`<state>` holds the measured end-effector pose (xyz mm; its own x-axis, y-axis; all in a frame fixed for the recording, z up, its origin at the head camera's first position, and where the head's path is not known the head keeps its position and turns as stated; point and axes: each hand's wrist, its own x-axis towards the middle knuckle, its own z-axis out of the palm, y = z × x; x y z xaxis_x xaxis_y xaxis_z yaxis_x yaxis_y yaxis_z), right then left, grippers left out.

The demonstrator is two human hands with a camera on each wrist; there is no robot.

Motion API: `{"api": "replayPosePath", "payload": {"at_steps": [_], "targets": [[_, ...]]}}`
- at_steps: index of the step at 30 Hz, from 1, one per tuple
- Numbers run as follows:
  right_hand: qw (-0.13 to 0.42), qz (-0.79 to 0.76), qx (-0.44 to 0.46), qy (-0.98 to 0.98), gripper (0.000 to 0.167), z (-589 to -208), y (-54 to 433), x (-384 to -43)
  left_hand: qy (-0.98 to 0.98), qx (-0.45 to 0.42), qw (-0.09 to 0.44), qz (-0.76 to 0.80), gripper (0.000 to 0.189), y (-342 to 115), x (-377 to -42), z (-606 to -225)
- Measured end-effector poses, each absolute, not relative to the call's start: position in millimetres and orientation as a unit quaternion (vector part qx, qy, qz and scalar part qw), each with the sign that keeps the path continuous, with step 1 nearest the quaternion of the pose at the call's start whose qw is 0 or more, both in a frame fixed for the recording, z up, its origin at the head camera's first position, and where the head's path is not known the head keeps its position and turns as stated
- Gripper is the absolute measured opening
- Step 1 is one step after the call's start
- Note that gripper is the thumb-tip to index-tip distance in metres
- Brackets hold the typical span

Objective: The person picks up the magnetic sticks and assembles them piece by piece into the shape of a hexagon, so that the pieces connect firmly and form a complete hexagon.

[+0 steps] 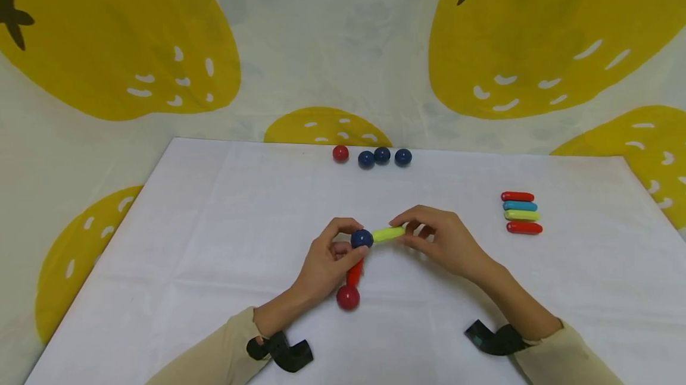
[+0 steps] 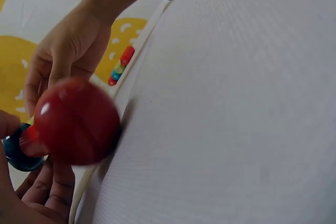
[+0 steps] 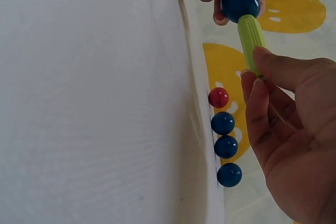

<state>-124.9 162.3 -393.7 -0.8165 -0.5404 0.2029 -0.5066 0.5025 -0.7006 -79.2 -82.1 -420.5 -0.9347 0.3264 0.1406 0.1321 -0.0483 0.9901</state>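
Observation:
Between thumb and fingers my left hand (image 1: 321, 263) grips a dark blue ball (image 1: 361, 238). A red rod (image 1: 354, 273) runs from that ball toward me and ends in a red ball (image 1: 348, 297), which looms large in the left wrist view. My right hand (image 1: 442, 239) pinches the far end of a yellow-green rod (image 1: 388, 234) with thumb and fingertips. The other end of this ridged rod meets the blue ball (image 3: 240, 4), as the right wrist view shows. Ball and rods are partly covered by the left fingers.
At the table's back edge sit a loose red ball (image 1: 340, 153) and three dark blue balls (image 1: 382, 155). To the right lies a stack of rods: a red rod (image 1: 517, 196), a blue rod (image 1: 520, 206), a yellow-green rod (image 1: 521, 215) and another red rod (image 1: 524, 228). White cloth (image 1: 214, 206) covers the table.

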Motion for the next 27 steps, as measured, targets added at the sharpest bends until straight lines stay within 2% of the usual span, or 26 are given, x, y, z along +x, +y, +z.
{"api": "replayPosePath", "payload": {"at_steps": [4, 11, 20, 27], "targets": [[0.036, -0.416, -0.315, 0.852, 0.034, -394.0, 159.6, -125.1, 0.696, 0.191, 0.076, 0.688, 0.032, -82.5, -82.5, -432.3], [0.041, -0.434, -0.343, 0.832, 0.037, -394.5, 151.4, -124.2, 0.722, 0.236, 0.048, 0.649, 0.03, -82.6, -83.4, -436.7], [0.028, -0.448, -0.359, 0.818, 0.034, -393.8, 142.6, -121.9, 0.754, 0.221, 0.02, 0.619, 0.034, -82.1, -83.2, -438.3], [0.017, -0.439, -0.331, 0.835, 0.027, -393.1, 143.5, -127.5, 0.755, 0.209, 0.016, 0.621, 0.032, -80.4, -79.2, -426.0]]}}
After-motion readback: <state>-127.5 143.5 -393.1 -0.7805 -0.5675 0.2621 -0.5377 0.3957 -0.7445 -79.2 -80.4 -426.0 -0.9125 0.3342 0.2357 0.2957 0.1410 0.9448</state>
